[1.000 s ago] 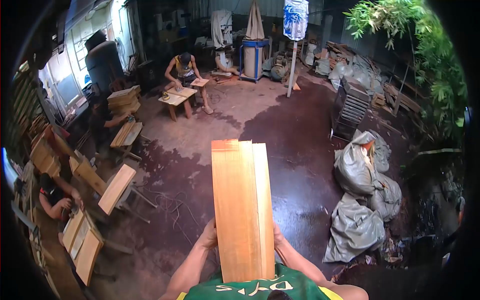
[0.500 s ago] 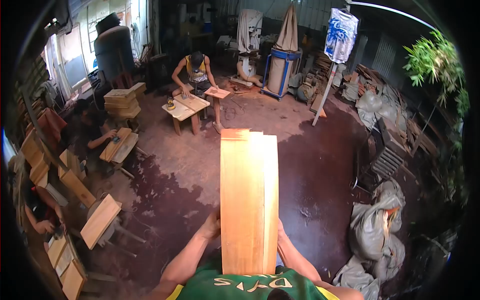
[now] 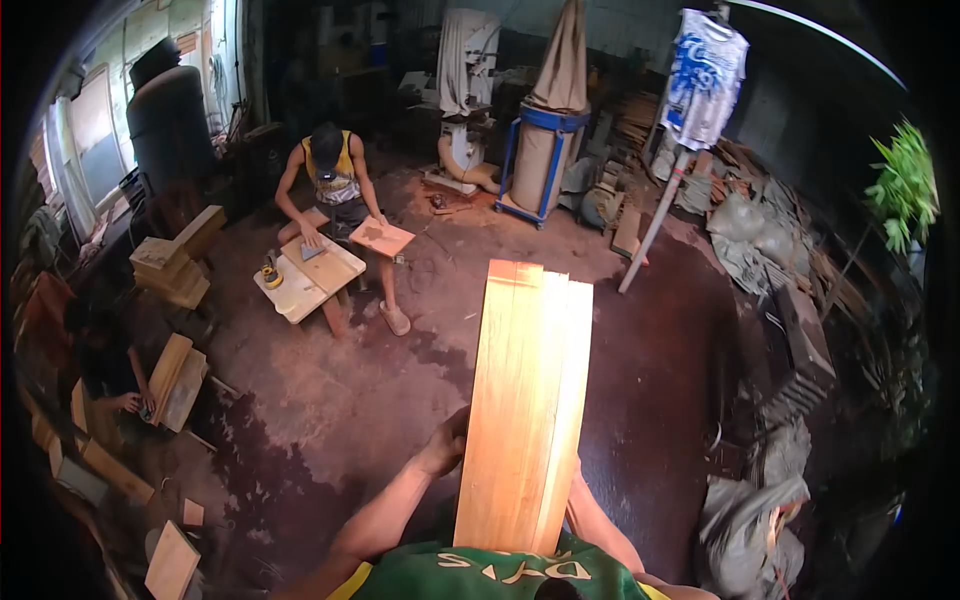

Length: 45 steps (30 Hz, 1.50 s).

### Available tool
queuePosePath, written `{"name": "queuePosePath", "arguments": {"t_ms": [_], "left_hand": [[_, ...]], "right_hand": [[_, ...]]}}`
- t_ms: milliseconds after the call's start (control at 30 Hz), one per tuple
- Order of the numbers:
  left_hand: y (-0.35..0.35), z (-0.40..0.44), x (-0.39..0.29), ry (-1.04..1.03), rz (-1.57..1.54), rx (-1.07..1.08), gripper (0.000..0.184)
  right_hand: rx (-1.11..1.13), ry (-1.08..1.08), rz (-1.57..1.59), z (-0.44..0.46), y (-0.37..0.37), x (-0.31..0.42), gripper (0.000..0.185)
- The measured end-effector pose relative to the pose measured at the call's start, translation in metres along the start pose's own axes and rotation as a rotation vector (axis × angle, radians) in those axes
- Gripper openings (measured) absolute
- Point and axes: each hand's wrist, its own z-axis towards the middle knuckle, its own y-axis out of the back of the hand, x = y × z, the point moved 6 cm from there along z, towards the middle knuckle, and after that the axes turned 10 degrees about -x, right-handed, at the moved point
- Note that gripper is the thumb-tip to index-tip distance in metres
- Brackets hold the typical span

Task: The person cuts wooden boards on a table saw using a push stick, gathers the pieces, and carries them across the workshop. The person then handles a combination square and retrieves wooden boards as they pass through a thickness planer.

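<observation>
A stack of long, light-coloured wooden boards (image 3: 515, 410) rises in front of the green shirt (image 3: 500, 572), its far end tilted slightly right. My left hand (image 3: 447, 445) grips the left side, with its fingertips partly behind the wood. On the opposite side, my right hand (image 3: 577, 478) is mostly hidden by the boards; its wrist and forearm show against their edge.
A person (image 3: 335, 180) sits working at a low wooden bench (image 3: 310, 280) ahead. Another person (image 3: 110, 370) works at the left beside stacked boards (image 3: 170, 270). A pole (image 3: 655, 220) holds a shirt. Grey sacks (image 3: 755, 530) lie at the right.
The view has moved forward and turned, so the seated person and bench look larger and the sacks sit lower at the right. The boards remain held and now lean slightly right.
</observation>
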Motion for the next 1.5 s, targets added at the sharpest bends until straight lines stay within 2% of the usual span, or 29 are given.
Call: {"name": "queuePosePath", "arguments": {"t_ms": [167, 300, 400, 500, 633, 667, 733, 833, 900, 933, 1000, 1133, 1233, 1367, 1433, 1500], "left_hand": [[0.06, 0.161, -0.043, -0.131, 0.019, -0.145, 0.129], [0.115, 0.284, -0.069, -0.068, -0.016, -0.274, 0.131], [0.187, 0.392, -0.046, -0.093, -0.073, -0.268, 0.132], [0.257, 0.522, -0.053, -0.221, -0.025, -0.227, 0.132], [0.309, 0.663, -0.087, -0.207, -0.037, -0.192, 0.132], [0.316, 0.691, -0.106, -0.135, 0.02, -0.221, 0.133], [0.335, 0.749, -0.145, -0.173, 0.025, -0.149, 0.133], [0.382, 0.847, -0.144, -0.134, -0.029, -0.164, 0.137], [0.44, 0.932, -0.092, -0.215, 0.057, -0.212, 0.128], [0.463, 0.979, -0.097, -0.273, 0.107, -0.235, 0.123], [0.504, 1.04, -0.089, -0.198, 0.018, -0.322, 0.116], [0.568, 1.118, -0.161, -0.035, -0.112, -0.471, 0.1], [0.589, 1.166, -0.223, -0.254, -0.066, -0.589, 0.043], [0.673, 1.243, -0.241, -0.154, -0.157, -0.703, 0.043], [0.726, 1.288, -0.244, -0.117, -0.191, -0.735, 0.044], [0.786, 1.332, -0.253, -0.098, -0.214, -0.758, 0.044]], "right_hand": [[0.076, -0.087, -0.078, 0.197, -0.027, 0.049, 0.075], [0.164, -0.146, -0.129, 0.362, -0.057, 0.06, 0.073], [0.19, -0.169, -0.142, 0.49, -0.078, 0.062, 0.072], [0.184, -0.183, -0.17, 0.616, -0.102, 0.079, 0.07], [0.152, -0.185, -0.172, 0.753, -0.133, 0.119, 0.068], [0.145, -0.18, -0.166, 0.784, -0.139, 0.128, 0.067], [0.128, -0.174, -0.154, 0.851, -0.146, 0.141, 0.066], [0.111, -0.176, -0.131, 0.963, -0.15, 0.146, 0.065], [0.112, -0.182, -0.121, 1.047, -0.151, 0.148, 0.064], [0.125, -0.185, -0.119, 1.091, -0.155, 0.15, 0.063], [0.14, -0.215, -0.125, 1.174, -0.161, 0.153, 0.062], [0.215, -0.296, -0.151, 1.32, -0.21, 0.166, 0.061], [0.275, -0.385, -0.207, 1.407, -0.259, 0.17, 0.059], [0.317, -0.509, -0.288, 1.521, -0.316, 0.139, 0.057], [0.507, -0.334, -0.199, 1.587, -0.355, 0.131, 0.054], [0.463, -0.415, -0.144, 1.65, -0.394, 0.113, 0.053]]}}
